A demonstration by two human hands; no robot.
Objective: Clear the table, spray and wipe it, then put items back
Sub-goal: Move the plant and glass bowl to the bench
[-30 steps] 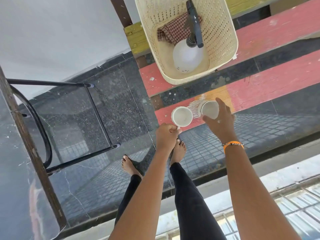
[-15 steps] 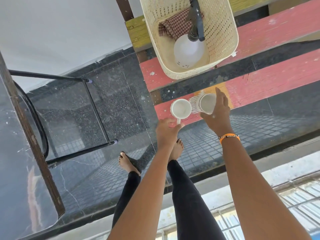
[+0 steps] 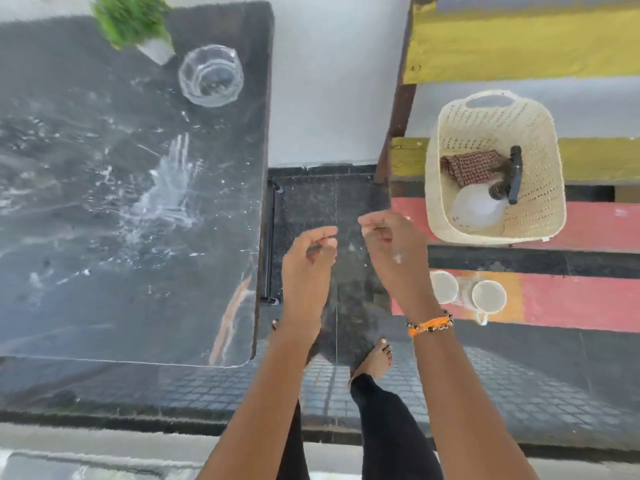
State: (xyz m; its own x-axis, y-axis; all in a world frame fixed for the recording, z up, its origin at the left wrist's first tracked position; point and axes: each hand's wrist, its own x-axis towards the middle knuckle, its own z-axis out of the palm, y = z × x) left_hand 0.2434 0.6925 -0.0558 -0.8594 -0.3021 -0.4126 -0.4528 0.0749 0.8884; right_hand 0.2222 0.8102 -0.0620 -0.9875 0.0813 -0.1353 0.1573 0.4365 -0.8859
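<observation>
Now both hands hang loosely curled and hold nothing, the left hand (image 3: 308, 258) and right hand (image 3: 391, 244) side by side over the floor at mid-frame. What is left to clear, a glass bowl (image 3: 210, 75) and a small potted plant (image 3: 136, 24), sits at upper left on the dark bench (image 3: 104, 271), up and left of the hands, so the left hand is nearer. Nothing blocks that reach. At right, two cups (image 3: 465, 294) stand on a painted step (already moved, I judge) below a basket (image 3: 493, 168) with spray bottle (image 3: 483, 199) and cloth (image 3: 469, 166).
</observation>
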